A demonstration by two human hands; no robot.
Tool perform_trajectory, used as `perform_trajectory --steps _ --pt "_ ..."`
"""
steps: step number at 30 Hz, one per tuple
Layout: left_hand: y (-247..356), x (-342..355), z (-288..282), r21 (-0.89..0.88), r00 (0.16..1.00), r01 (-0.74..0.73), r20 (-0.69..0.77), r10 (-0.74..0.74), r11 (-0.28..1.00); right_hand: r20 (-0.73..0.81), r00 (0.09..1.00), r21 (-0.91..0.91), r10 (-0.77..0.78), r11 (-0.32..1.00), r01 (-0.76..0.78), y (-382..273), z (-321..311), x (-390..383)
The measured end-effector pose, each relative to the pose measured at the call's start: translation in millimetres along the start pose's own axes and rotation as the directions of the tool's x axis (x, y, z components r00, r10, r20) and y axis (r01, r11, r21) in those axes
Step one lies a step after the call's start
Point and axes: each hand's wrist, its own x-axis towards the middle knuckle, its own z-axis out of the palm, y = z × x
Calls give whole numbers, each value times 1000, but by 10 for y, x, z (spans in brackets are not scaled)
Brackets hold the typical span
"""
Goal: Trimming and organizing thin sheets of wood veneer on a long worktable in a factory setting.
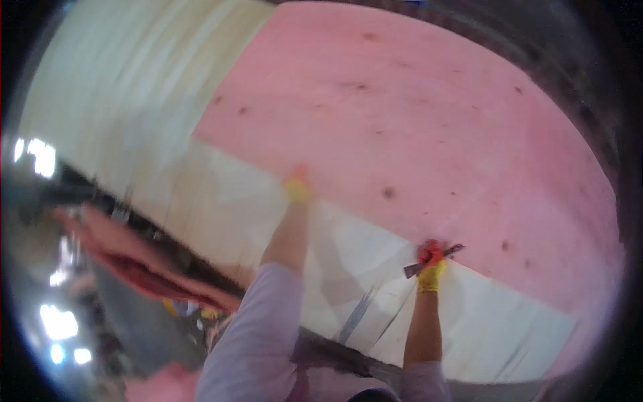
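Note:
My left hand (296, 182), in a blurred yellow glove with orange fingers, is at the lower edge of a large pink sheet (415, 107) with dark spots; its finger positions are unclear. My right hand (432, 261), in a yellow and red glove, grips a dark, flat blade-like tool (411, 271) near the same edge, farther right. A pale white sheet (516, 321) shows below this edge, beside both forearms. A pale wood-coloured sheet (120, 80) adjoins the pink one on the left.
The layered sheets form a broad surface with a dark near edge (335, 350). Beyond it at lower left are crumpled pink pieces (140, 261), more pink material (161, 385) near the bottom, and a grey floor (127, 301). A dark area runs past the far edge at upper right.

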Motion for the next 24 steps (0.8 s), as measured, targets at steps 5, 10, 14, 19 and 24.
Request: perform_trajectory --steps 5,10,14,19,24 --pt "681 -124 503 438 983 88 -181 -8 895 -41 995 1 87 996 -87 -146 23 -56" --pt "1614 -424 393 480 762 632 -246 -599 608 -205 979 -143 14 989 -44 -127 -60 -62" --pt "2098 -1222 253 574 920 389 -203 -336 721 -186 982 -146 -16 989 -12 -149 37 -167" --pt "2029 -2734 -275 782 989 -85 139 -41 618 -89 995 -131 -35 991 23 -122 -319 49" --pt "2403 -3397 -1191 967 824 -149 237 -514 207 63 998 -129 -9 991 17 -24 -160 -11"
